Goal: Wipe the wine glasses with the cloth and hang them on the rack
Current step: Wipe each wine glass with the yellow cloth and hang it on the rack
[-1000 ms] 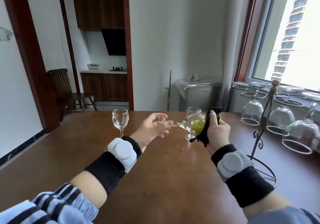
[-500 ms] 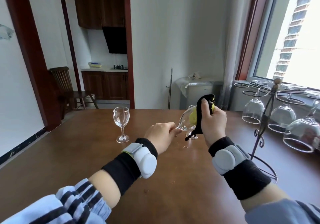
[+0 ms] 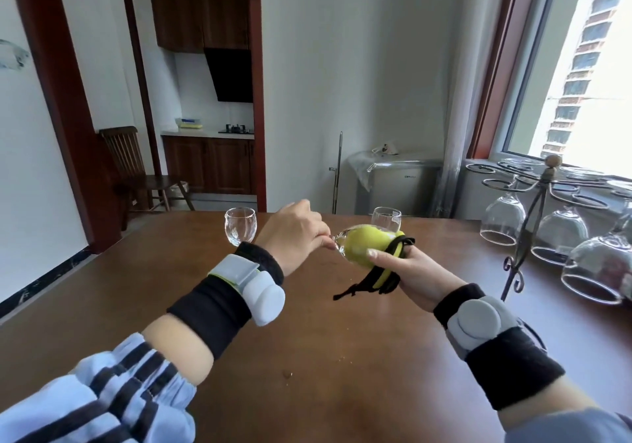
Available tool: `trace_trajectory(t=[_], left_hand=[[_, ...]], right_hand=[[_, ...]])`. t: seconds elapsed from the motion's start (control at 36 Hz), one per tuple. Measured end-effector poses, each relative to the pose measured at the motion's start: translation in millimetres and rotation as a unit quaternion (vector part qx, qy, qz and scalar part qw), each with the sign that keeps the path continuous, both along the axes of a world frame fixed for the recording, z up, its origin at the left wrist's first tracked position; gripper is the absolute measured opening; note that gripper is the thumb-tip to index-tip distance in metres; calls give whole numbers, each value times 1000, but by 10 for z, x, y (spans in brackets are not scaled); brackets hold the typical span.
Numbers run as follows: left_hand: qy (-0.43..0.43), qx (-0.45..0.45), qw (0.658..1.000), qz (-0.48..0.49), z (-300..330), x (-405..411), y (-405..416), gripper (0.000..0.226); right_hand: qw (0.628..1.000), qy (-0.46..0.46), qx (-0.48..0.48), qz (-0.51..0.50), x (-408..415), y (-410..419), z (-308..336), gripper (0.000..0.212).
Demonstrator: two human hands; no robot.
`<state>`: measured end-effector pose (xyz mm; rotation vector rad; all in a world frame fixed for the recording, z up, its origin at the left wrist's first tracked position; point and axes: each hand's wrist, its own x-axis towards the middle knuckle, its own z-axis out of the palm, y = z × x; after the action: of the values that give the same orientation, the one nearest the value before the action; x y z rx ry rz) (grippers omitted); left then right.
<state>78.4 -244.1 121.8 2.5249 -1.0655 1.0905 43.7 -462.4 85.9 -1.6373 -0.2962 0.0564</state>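
Item in hand: one wine glass (image 3: 342, 241), held on its side above the wooden table (image 3: 307, 357), stem toward your left, bowl toward your right.

Left hand (image 3: 294, 234): fingers curled and pinched on the stem near the bowl. This looks like the anchor that steadies the glass while the other hand works.

Right hand (image 3: 415, 273): wrapped round the bowl with the cloth between palm and glass, thumb laid over the top. The cloth (image 3: 367, 247) is yellow-green with black edging; it is stuffed into and over the bowl, and a black tail hangs loose beneath. Judged step: wiping the bowl, hanging not yet begun.

Awaiting wiping, by the look of it: two upright glasses on the far side of the table, the left standing glass (image 3: 240, 225) and the far standing glass (image 3: 386, 218), the latter partly hidden behind the cloth.

Already hung: several glasses upside down by their feet on the metal rack (image 3: 533, 216) at your right, near the window. A hanging glass (image 3: 502, 220) sits closest; free rings show on the near side.
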Motion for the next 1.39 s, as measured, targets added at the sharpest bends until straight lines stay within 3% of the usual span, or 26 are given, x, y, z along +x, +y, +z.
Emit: trace_trajectory(t=[0.11, 0.31, 0.44, 0.53, 0.58, 0.67, 0.72, 0.78, 0.83, 1.03, 1.14, 1.22, 1.31, 1.39], left_hand=[[1, 32, 999, -18, 32, 26, 52, 22], [268, 3, 963, 9, 268, 22, 161, 21], [397, -40, 917, -15, 242, 54, 232, 27], [322, -22, 947, 5, 197, 88, 184, 30], [188, 56, 979, 48, 183, 77, 119, 34], [6, 155, 981, 116, 108, 60, 9, 45], [-88, 143, 979, 113, -9, 57, -89, 40], [-130, 98, 982, 92, -148, 122, -159, 39], [-97, 74, 989, 78, -252, 169, -194, 61], [-78, 29, 996, 39, -257, 126, -98, 75], [-9, 13, 1000, 21, -136, 88, -39, 77], [46, 30, 998, 30, -28, 21, -33, 87], [51, -15, 998, 18, 10, 18, 9, 75], [126, -21, 991, 40, 88, -36, 25, 68]], right_hand=[[999, -26, -12, 23, -31, 28, 17, 42], [984, -136, -117, -3, -135, 120, 93, 57], [976, -159, -145, -25, -152, 198, 139, 31], [987, -114, -54, -95, -126, 248, 149, 22], [990, -59, 36, -120, -116, 304, 157, 16], [974, 33, 176, -139, -115, 379, 227, 25], [959, 89, 228, -140, -115, 397, 282, 32], [957, 135, 223, -126, -106, 395, 314, 41], [956, 156, 222, -110, -108, 395, 339, 47], [964, 117, 214, -111, -156, 397, 350, 55], [983, 43, 155, -89, -256, 431, 390, 49], [994, -49, 73, -72, -282, 477, 371, 60], [983, -161, -72, -52, -308, 500, 310, 74], [958, -219, -185, -20, -330, 544, 194, 41]])
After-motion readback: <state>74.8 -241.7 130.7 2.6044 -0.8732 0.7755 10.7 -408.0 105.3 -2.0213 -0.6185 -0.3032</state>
